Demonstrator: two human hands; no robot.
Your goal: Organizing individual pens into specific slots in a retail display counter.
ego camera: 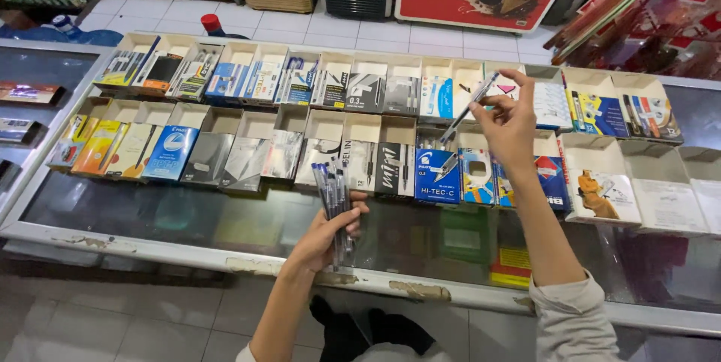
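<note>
Our right hand (509, 125) pinches one pen (466, 109) between thumb and fingertips, above the pen boxes (438, 174) on the glass counter (188, 219). Our left hand (324, 238) has its fingers clamped around a bundle of pens (331, 189), which stands upright above the fist.

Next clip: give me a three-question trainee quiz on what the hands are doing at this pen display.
1. True or false: the left hand holds a bundle of pens.
2. What does the right hand hold? A) a single pen B) a blue pen box C) nothing
3. On what do the open cardboard display boxes stand?

Key:
1. True; the grip is closed round several pens, held upright.
2. A; one single pen is pinched between fingertips above the blue pen box.
3. On the glass counter.
</note>
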